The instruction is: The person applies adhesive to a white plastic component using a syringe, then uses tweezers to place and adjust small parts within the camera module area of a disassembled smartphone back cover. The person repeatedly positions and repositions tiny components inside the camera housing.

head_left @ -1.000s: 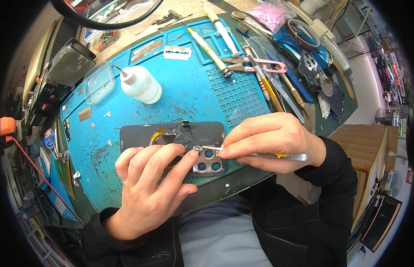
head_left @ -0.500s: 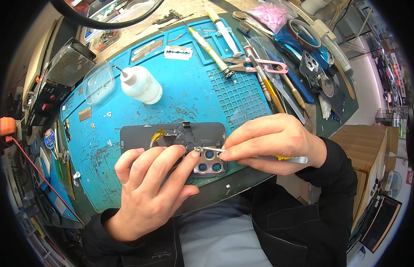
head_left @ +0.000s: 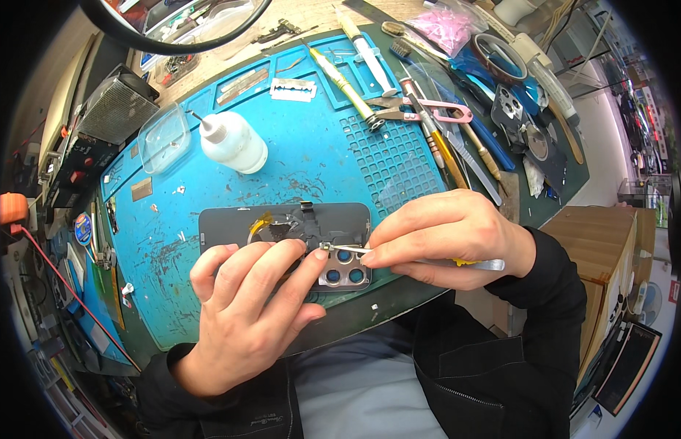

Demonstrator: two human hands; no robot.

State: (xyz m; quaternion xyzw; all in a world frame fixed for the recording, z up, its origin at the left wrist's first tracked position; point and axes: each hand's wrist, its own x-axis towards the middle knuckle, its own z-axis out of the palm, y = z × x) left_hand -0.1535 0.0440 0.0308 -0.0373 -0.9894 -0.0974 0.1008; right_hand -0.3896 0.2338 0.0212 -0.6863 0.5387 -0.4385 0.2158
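Observation:
A dark phone back panel [head_left: 223, 228] lies lengthwise on the blue mat [head_left: 289, 172], with a cluster of camera rings [head_left: 345, 275] at its right end. My left hand [head_left: 256, 296] rests over its near edge, fingers stretched out and apart. Its index fingertip touches a tiny metallic part [head_left: 326, 246] beside the rings. From the right, my right hand [head_left: 454, 238] pinches a pair of slim silver tweezers [head_left: 489, 264], whose tips meet that small part. Left of the rings, a flex cable and a yellow tape piece [head_left: 261, 220] show on the panel; my fingers hide some of it.
A white squeeze bottle [head_left: 238, 146] and a clear tray [head_left: 165, 139] stand beyond the panel. Farther back lie a razor blade [head_left: 293, 89], a syringe [head_left: 370, 58] and pink-handled scissors [head_left: 450, 112]. Several tools crowd the right. A magnifier ring [head_left: 187, 48] overhangs the upper left.
The tweezer tips have shifted very slightly at the small part by my left index fingertip. Both hands otherwise keep their places; the whole view has drifted a little.

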